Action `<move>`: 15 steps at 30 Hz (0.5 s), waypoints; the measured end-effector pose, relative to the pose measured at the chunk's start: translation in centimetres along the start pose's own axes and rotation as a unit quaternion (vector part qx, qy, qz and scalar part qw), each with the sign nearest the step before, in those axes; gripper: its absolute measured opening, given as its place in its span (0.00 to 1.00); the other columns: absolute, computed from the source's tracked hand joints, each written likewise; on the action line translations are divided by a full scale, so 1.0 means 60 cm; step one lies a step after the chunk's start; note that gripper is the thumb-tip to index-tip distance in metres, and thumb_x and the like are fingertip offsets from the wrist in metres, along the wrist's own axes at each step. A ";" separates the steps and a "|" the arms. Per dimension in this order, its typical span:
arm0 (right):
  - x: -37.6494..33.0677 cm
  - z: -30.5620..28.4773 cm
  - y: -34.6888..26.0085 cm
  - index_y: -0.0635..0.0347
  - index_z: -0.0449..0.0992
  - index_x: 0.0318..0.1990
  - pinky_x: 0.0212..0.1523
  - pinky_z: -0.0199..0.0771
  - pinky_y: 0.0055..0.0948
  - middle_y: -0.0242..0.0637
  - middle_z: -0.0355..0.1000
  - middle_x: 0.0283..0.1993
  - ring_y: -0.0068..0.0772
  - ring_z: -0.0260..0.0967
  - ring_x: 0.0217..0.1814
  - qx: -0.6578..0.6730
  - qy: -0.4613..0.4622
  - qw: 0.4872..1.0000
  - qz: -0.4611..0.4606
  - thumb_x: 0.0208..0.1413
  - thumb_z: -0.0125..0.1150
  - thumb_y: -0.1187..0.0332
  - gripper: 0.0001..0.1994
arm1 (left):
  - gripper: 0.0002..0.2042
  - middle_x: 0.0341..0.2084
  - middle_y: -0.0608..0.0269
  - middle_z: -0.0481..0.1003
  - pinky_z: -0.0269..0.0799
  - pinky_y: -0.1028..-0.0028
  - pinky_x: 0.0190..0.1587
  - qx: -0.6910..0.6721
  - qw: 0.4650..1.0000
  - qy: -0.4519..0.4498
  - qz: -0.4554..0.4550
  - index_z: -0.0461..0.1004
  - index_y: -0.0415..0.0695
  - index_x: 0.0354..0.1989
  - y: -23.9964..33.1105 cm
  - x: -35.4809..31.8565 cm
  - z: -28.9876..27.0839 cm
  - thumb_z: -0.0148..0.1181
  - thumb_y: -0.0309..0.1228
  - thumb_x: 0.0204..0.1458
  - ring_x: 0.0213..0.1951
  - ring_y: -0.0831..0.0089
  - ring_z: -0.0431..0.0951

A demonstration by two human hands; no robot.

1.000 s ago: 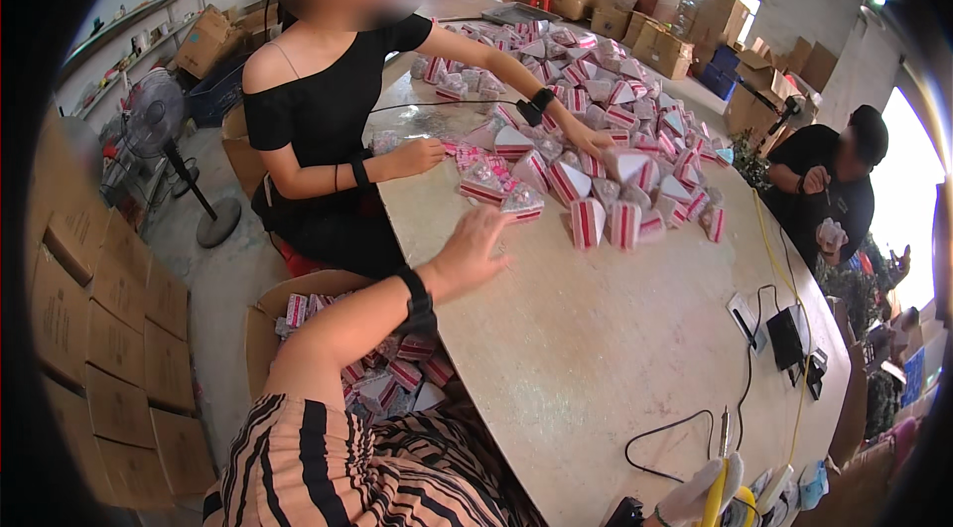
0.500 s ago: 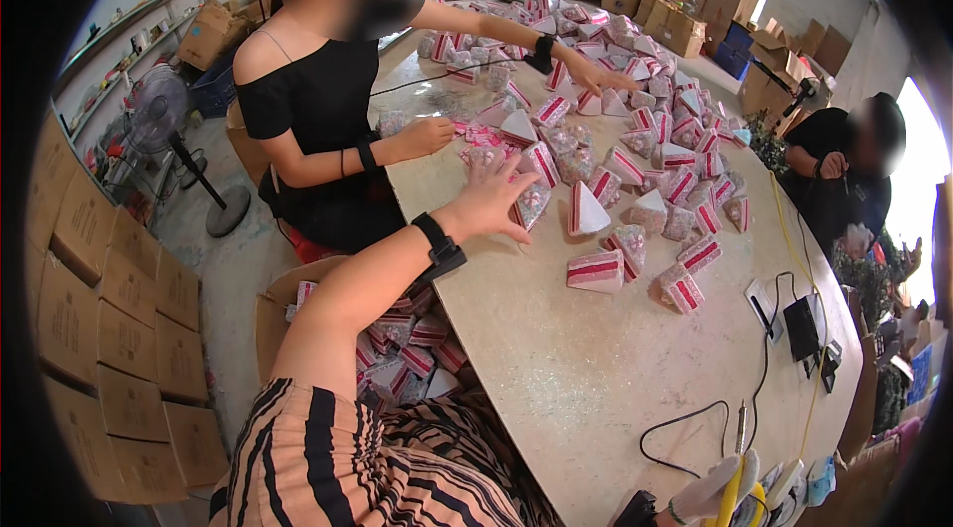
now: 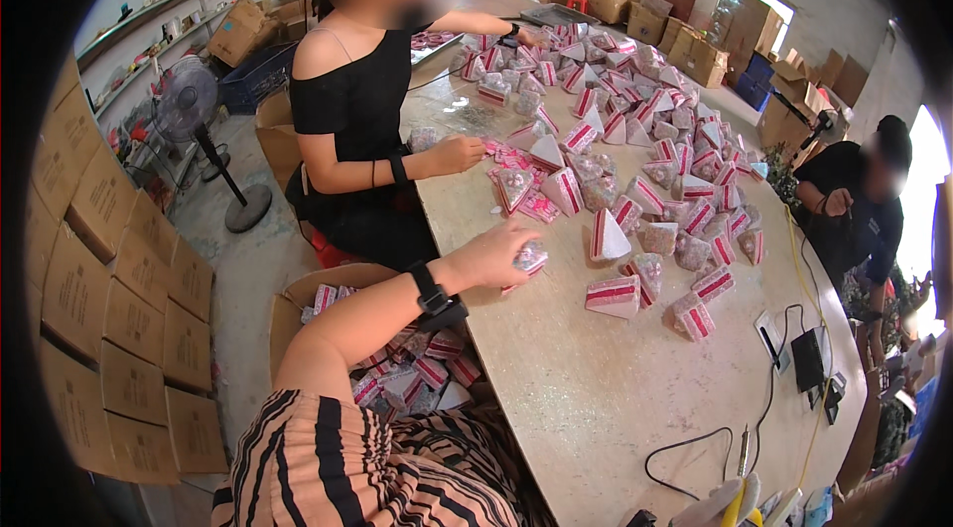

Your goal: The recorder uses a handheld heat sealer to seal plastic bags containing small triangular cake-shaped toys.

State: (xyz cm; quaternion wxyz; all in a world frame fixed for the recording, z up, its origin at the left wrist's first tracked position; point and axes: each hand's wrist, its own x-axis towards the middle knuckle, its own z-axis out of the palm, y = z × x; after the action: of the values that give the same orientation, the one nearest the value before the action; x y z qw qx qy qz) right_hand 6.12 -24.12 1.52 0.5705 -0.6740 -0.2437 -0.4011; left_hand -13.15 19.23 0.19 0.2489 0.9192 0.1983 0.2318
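A: We see the pale, smooth table (image 3: 635, 408), then the cardboard box (image 3: 298, 304) of packs beside it. Where is our left hand (image 3: 501, 254)?

B: At the near table edge, its fingers curled around a small clear packet with pink trim (image 3: 531, 257). The wedge-shaped pink-and-white boxes (image 3: 612, 296) lie to its right, apart, long axes pointing various ways.

A: Our right hand?

B: We cannot see it; the left alone is near. The packet looks crinkly, the wedge boxes stiff and glossy.
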 end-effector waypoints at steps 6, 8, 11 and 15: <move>-0.001 0.002 0.004 0.75 0.71 0.41 0.18 0.60 0.22 0.41 0.68 0.26 0.26 0.59 0.19 0.038 -0.002 0.999 0.026 0.51 0.59 0.71 0.14 | 0.35 0.47 0.48 0.65 0.63 0.66 0.53 0.064 0.995 -0.054 -0.052 0.61 0.43 0.55 -0.041 0.000 -0.041 0.67 0.40 0.36 0.50 0.54 0.66; -0.001 0.004 -0.003 0.75 0.71 0.40 0.17 0.60 0.22 0.41 0.68 0.26 0.26 0.59 0.20 0.039 0.000 0.999 0.031 0.51 0.60 0.71 0.14 | 0.39 0.51 0.45 0.61 0.60 0.63 0.56 0.040 0.997 -0.047 -0.053 0.58 0.44 0.58 -0.060 0.024 -0.048 0.68 0.45 0.36 0.54 0.50 0.63; -0.004 0.000 0.005 0.76 0.71 0.41 0.18 0.61 0.23 0.42 0.69 0.27 0.27 0.60 0.20 0.037 0.004 0.999 0.031 0.51 0.60 0.70 0.15 | 0.41 0.56 0.40 0.56 0.57 0.59 0.58 0.147 0.986 0.036 -0.063 0.56 0.45 0.59 -0.077 0.074 -0.047 0.68 0.45 0.36 0.57 0.43 0.59; 0.000 0.005 -0.001 0.75 0.71 0.41 0.18 0.63 0.24 0.44 0.70 0.29 0.28 0.60 0.21 0.019 -0.006 1.000 0.003 0.51 0.60 0.70 0.15 | 0.43 0.58 0.36 0.51 0.56 0.56 0.59 0.194 0.969 -0.034 -0.146 0.55 0.46 0.60 -0.095 0.124 -0.034 0.69 0.46 0.34 0.58 0.39 0.56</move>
State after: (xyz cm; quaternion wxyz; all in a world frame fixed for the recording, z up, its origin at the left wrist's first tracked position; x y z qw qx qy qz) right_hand 6.16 -23.81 1.57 0.5832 -0.6660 -0.2528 -0.3904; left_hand -9.61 28.10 1.07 0.1034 0.9186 0.3626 0.1186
